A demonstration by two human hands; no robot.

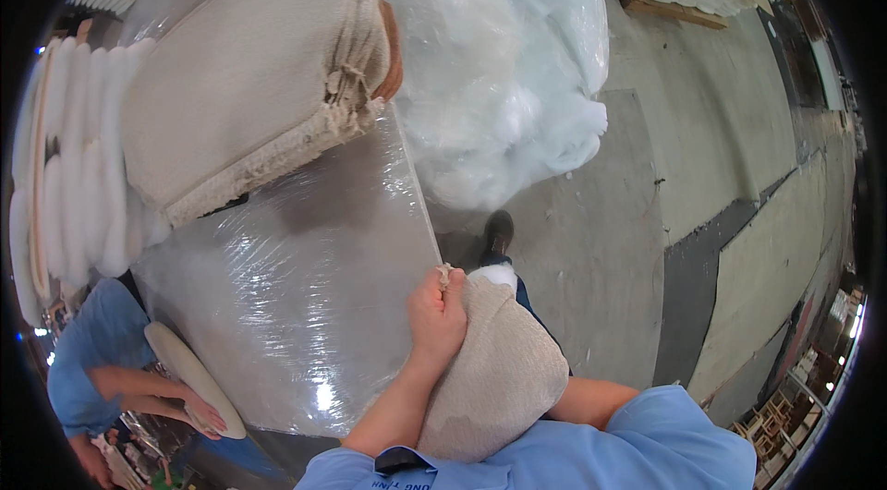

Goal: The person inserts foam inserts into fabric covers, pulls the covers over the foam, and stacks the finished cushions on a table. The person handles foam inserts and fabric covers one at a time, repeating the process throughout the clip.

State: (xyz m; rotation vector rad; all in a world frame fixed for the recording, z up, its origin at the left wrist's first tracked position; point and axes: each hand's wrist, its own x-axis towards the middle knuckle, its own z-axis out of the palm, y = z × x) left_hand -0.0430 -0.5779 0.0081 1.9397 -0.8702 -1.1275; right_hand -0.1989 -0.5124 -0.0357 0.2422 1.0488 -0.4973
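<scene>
A beige fabric cushion cover (499, 370) rests against my body, with white filling (496, 276) showing at its far end. My left hand (437, 313) is closed in a fist on the cover's edge, and a bit of bunched cloth sticks out above the thumb. My right forearm (591, 399) passes behind the cover, so that hand is hidden. Just left of my left hand lies the plastic-wrapped tabletop (305, 305). On its far part sits a pile of beige cushion covers (249, 65) with rough, frayed edges.
A large clear plastic bag of white fibre (499, 74) stands beyond the table. White padded pieces (88, 157) are stacked at far left. A co-worker in blue (102, 351) holds a beige cushion (194, 379) at the table's left edge. Grey floor (591, 213) stretches right.
</scene>
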